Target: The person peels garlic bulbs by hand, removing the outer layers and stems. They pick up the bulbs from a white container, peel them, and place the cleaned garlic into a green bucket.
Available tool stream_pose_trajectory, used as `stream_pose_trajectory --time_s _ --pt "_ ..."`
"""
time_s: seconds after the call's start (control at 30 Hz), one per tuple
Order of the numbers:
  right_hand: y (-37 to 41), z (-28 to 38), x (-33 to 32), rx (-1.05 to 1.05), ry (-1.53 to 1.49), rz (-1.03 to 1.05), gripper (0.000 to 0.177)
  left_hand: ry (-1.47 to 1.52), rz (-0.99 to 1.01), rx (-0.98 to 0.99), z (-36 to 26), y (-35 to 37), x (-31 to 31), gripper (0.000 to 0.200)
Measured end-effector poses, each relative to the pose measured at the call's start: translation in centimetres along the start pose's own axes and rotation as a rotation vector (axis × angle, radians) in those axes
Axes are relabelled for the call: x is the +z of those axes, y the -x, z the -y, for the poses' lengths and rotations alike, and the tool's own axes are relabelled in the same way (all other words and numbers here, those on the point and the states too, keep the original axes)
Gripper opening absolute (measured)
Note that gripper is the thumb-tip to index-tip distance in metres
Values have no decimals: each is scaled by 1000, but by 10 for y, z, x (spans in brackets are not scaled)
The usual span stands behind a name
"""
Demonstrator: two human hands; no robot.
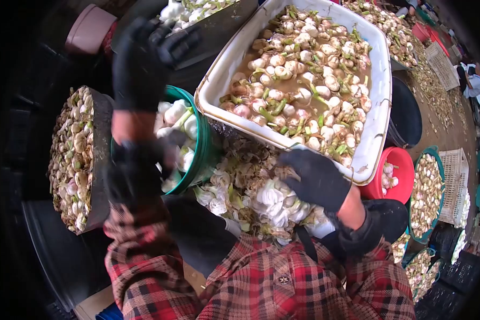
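My left hand (146, 61), in a black glove, is raised over the left side near a green bucket (204, 144) of white garlic bulbs (184, 120). Its fingers are apart, blurred by motion, with nothing seen between them. My right hand (314, 178), also in a black glove, is low by the front edge of a white tub (304, 140), above a heap of garlic peelings (274, 202) at my lap. Its fingers point left and downward, and what they hold, if anything, is hidden. Unpeeled garlic (304, 96) lies in brown water in the tub.
A dark container of garlic (72, 160) stands at the left, and another holding white bulbs (197, 13) at the top. A pink bucket (90, 29) is upper left. On the right are a red bucket (402, 173), a garlic-filled basin (426, 194) and a white crate (453, 184).
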State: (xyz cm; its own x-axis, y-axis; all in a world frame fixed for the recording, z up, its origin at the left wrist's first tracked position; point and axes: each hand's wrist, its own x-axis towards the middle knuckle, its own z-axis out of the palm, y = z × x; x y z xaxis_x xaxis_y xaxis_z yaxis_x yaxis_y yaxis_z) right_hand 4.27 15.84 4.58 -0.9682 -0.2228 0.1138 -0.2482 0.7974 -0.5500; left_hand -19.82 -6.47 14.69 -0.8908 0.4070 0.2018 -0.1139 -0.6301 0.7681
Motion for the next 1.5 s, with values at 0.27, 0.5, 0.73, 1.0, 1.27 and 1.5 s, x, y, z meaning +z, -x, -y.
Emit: stream_pose_trajectory --time_s 0.27,0.5,0.73,1.0,1.27,1.5 --pt "-173 -54 16 60 201 82 56 -22 -62 -647 108 121 34 30" --pt "-205 -107 57 -6 249 -22 29 42 -98 -651 132 126 16 32" --pt "-121 -43 -23 175 -773 -386 11 417 -307 -705 128 116 20 44" --pt "-59 -35 7 222 -638 -461 22 226 -89 -459 127 120 24 43" --pt "-66 18 8 42 -162 -680 26 -518 -185 -42 149 122 23 46" --pt "-58 7 16 60 -214 -676 21 -538 -41 -80 154 126 16 47"
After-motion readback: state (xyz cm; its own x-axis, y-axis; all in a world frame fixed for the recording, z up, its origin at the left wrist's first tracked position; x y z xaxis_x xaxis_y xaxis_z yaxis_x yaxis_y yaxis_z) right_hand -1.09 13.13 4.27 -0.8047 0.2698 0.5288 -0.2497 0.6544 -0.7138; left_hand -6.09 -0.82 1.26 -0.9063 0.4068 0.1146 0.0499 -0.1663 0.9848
